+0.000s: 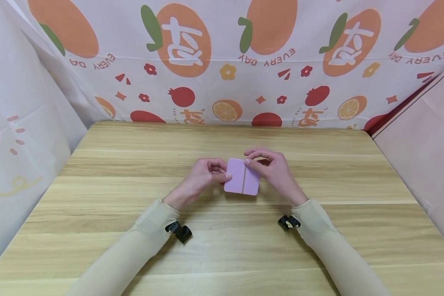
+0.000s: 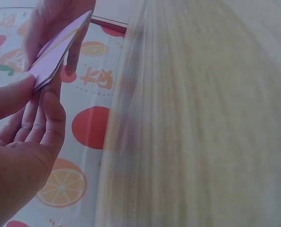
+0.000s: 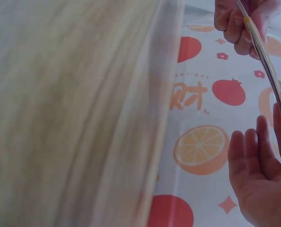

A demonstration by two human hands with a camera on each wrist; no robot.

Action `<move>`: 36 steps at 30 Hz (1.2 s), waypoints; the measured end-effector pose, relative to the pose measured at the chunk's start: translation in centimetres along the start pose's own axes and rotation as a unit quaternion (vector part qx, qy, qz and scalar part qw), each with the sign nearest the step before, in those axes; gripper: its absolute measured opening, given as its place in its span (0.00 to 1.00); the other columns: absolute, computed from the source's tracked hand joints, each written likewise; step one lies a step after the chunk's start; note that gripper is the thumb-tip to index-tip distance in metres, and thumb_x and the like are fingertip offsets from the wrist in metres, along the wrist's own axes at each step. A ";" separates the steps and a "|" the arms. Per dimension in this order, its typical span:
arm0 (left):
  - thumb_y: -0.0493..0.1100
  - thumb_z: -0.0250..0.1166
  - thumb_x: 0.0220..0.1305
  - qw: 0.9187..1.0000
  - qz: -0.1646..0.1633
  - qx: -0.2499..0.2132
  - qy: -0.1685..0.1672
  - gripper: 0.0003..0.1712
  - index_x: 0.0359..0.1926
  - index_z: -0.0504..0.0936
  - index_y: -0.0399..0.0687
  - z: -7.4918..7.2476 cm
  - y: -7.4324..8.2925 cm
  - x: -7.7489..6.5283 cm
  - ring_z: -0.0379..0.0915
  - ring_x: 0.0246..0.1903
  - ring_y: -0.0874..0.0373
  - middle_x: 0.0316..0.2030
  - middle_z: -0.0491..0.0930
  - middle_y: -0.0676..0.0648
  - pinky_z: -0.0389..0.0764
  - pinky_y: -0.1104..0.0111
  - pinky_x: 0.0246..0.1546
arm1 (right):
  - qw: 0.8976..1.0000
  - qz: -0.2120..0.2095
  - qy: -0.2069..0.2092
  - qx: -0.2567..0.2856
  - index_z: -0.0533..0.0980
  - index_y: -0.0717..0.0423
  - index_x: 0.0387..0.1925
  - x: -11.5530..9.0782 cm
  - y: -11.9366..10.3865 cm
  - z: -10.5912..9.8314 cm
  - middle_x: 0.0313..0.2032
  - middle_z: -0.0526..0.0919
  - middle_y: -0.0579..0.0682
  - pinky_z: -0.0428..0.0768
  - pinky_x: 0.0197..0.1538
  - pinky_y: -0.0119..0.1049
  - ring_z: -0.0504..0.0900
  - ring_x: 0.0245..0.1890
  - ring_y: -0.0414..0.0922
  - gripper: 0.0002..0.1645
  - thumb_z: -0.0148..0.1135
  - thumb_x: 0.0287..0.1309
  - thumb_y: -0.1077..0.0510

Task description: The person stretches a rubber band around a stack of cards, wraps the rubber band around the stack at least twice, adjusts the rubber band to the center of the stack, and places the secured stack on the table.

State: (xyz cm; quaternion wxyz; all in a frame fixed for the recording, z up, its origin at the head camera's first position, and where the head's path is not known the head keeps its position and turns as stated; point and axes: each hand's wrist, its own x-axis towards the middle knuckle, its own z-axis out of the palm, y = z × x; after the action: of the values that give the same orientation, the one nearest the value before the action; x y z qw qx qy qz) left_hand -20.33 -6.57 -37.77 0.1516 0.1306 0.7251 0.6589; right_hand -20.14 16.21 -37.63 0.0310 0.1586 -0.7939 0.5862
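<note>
A thin stack of square lilac cards [image 1: 235,176] with rounded corners is held up over the table. A narrow yellowish-brown rubber band [image 1: 243,181] runs around its middle. My left hand [image 1: 209,170] pinches the left edge, thumb on the upper face and fingers beneath. At the top right corner my right hand [image 1: 274,166] grips the stack between thumb and index finger. In the left wrist view the stack [image 2: 55,54] is tilted. The right wrist view shows the stack [image 3: 266,61] edge-on, with several thin layers, the other right fingers spread apart from it.
The wood-grain table [image 1: 222,255] spreads out around both arms. Behind it hangs a white cloth [image 1: 207,88] printed with fruit, and more pale cloth [image 1: 29,123] covers the left side. Black camera mounts [image 1: 179,231] sit at the cuffs of the beige sleeves.
</note>
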 end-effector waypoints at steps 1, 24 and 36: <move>0.28 0.69 0.56 1.000 -0.002 -0.001 0.001 0.08 0.37 0.81 0.31 0.0 0.0 0.0 0.78 0.29 0.58 0.29 0.82 0.45 0.77 0.69 0.33 | 1.000 0.002 -0.004 0.003 0.84 0.54 0.39 0.0 0.0 0.1 0.51 0.82 0.46 0.76 0.53 0.42 0.76 0.55 0.43 0.11 0.67 0.62 0.51; 0.32 0.68 0.60 0.991 -0.006 -0.089 0.100 0.10 0.42 0.78 0.34 -2.3 2.1 -0.1 0.77 0.28 0.59 0.29 0.82 0.48 0.78 0.63 0.40 | 0.986 0.120 -0.013 0.113 0.78 0.64 0.55 -0.5 -0.4 2.3 0.45 0.82 0.53 0.76 0.55 0.50 0.78 0.46 0.51 0.23 0.65 0.62 0.55; 0.33 0.68 0.60 0.991 -0.005 -0.078 0.109 0.10 0.41 0.78 0.34 -2.5 2.3 -0.2 0.77 0.29 0.58 0.29 0.82 0.48 0.78 0.63 0.40 | 0.973 0.133 -0.008 0.186 0.79 0.73 0.48 -1.2 -0.7 4.1 0.39 0.84 0.51 0.78 0.51 0.52 0.78 0.40 0.43 0.18 0.65 0.60 0.64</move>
State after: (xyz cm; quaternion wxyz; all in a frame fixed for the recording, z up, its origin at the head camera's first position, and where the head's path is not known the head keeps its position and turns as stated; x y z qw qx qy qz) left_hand -21.15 -8.69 -35.25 0.0850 0.0421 0.6846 0.7227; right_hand -18.21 12.40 -38.56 -0.0841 0.0593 -0.6852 0.7211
